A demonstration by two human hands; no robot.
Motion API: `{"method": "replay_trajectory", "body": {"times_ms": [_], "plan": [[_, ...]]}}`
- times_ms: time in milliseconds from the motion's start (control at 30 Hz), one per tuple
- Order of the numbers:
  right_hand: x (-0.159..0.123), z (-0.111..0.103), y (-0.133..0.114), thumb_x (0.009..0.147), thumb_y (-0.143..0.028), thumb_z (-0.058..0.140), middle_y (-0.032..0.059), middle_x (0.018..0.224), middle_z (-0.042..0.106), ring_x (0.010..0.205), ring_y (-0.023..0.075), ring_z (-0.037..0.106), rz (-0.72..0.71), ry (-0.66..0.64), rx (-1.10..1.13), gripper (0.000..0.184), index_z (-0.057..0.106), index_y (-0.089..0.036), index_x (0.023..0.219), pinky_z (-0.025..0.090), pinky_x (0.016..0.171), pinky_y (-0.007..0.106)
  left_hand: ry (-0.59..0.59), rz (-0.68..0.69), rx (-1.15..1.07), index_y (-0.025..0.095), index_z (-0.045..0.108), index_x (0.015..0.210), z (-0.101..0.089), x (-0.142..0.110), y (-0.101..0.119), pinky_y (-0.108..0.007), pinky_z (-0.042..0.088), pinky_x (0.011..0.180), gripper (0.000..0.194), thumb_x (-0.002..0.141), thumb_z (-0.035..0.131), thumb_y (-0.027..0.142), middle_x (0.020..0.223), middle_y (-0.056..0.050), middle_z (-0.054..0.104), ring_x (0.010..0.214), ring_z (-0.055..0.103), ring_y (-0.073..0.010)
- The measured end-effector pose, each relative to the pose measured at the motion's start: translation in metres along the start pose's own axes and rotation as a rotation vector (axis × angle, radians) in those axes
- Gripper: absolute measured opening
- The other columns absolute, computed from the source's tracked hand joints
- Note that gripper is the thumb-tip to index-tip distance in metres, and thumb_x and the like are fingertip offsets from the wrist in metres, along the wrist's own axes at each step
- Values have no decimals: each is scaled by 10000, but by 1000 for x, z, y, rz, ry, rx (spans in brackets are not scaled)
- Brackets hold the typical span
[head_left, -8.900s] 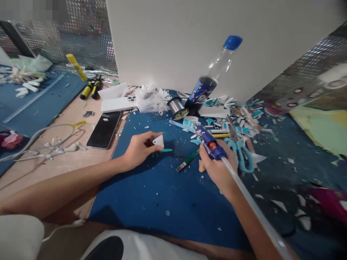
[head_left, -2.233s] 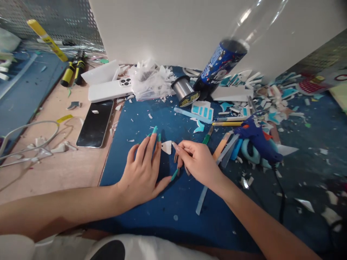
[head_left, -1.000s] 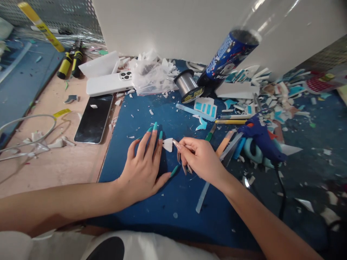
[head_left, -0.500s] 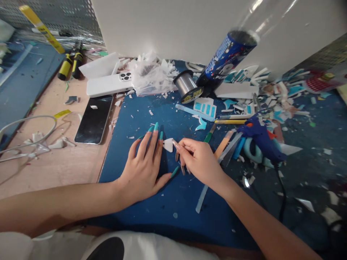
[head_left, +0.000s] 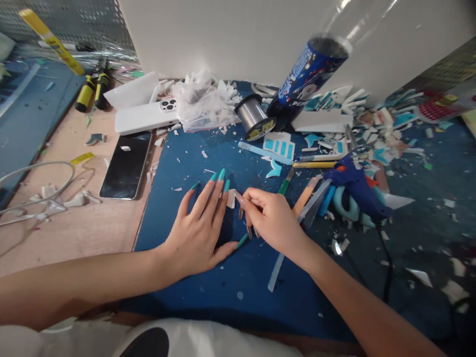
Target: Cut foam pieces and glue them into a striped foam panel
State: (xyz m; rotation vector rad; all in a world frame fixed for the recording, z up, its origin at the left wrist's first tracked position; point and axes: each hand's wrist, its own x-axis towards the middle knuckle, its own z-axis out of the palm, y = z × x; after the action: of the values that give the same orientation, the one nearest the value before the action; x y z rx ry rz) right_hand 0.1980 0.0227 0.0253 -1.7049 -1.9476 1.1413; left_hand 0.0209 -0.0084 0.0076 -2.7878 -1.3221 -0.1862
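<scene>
My left hand [head_left: 201, 218] lies flat on the blue mat [head_left: 178, 292], fingers stretched out and long teal nails pointing away from me. Beside its index finger a small white flat piece [head_left: 231, 199] shows, partly covered by that finger. My right hand [head_left: 273, 215] is closed in a pinch at the right edge of this piece. What its fingertips hold, if anything, is too small or hidden to make out. The left thumb reaches toward the curled right fingers. Just beyond the right hand lies a green-handled tool [head_left: 286, 182].
A blue glue gun [head_left: 359, 186] and several sticks lie to the right. Behind stand a spool of line [head_left: 255, 117] and a cut bottle [head_left: 308, 74], with white and blue scraps [head_left: 372, 124] around. A black-screened phone [head_left: 127, 166] and pliers [head_left: 92, 89] are at left.
My left fingers have shifted slightly right, over more of the white piece, so less of it shows. The right hand stays pinched nearly in place. The view has moved slightly.
</scene>
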Motion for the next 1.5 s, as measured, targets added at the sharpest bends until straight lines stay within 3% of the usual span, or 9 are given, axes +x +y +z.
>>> {"method": "replay_trajectory", "body": {"times_ms": [333,667,1033,1333,1500], "plan": [[1,0,0,933,-301,387,-19,466,530,415,103,481,-12,14,11,342,443,-202,610,324,468,232,-9,39,58,-14,381,1361,1,3,2,-512,237,1032,779,910,150,578,1428,-201,371,1333,327,-310],[-3,1,1,928,-280,404,-39,453,475,398,102,473,-13,43,4,291,411,-212,646,309,456,228,-1,54,51,-13,404,1343,0,3,-1,-514,258,1013,774,910,161,581,1415,-191,386,1322,355,-302],[-5,10,9,904,-236,405,8,560,520,514,129,484,-213,277,-441,210,430,-198,699,280,470,239,10,49,21,-21,402,1337,1,4,-1,-512,264,1008,772,902,217,590,1408,-198,390,1315,372,-301],[-3,9,8,882,-206,422,-8,542,477,479,106,431,-220,266,-423,234,392,-199,650,273,463,231,23,31,-19,6,400,1350,2,4,-2,-488,224,1042,739,896,259,573,1423,-184,365,1310,385,-290],[-1,12,11,865,-201,449,-23,533,473,484,99,456,-242,325,-419,228,413,-194,640,279,465,215,46,14,-50,23,399,1356,4,3,-2,-481,206,1060,734,893,276,580,1425,-165,369,1311,384,-282]]}}
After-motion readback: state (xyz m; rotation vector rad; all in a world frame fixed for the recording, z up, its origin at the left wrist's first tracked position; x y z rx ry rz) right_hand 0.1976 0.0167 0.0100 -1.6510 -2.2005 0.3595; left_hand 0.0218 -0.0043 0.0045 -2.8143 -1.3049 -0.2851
